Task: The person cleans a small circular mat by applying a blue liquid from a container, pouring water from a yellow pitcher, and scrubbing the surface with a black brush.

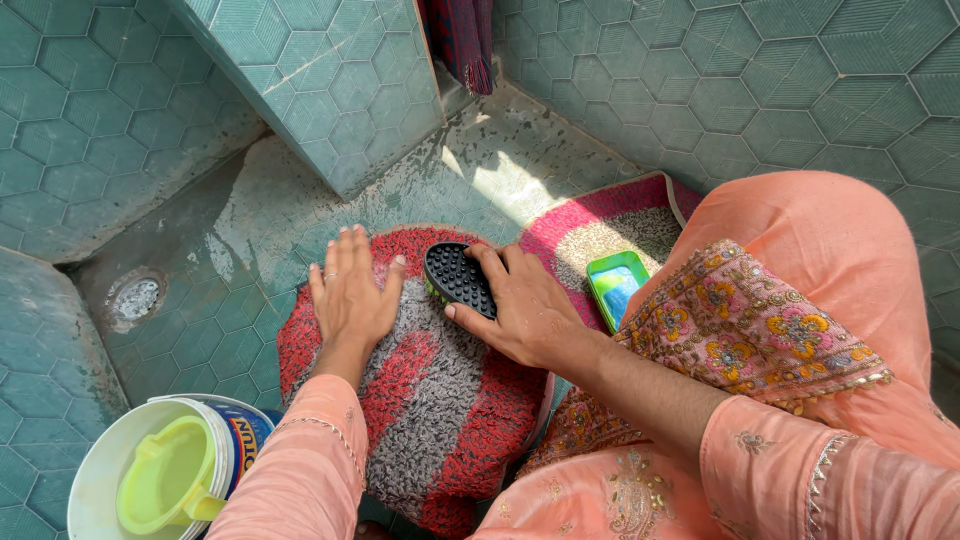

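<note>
A red and grey shaggy mat (430, 400) lies bunched on the wet tiled floor in front of me. My left hand (350, 295) presses flat on its upper left part, fingers spread. My right hand (525, 305) grips a black scrubbing brush (458, 278) with rows of nubs, held against the mat's top edge. A second red and grey mat (600, 235) lies flat behind it to the right.
A green soap dish with a blue bar (615, 287) sits on the second mat by my knee. A white bucket (110, 470) holding a lime-green mug (165, 490) stands at lower left. A floor drain (136, 298) is at left. Teal tiled walls enclose the corner.
</note>
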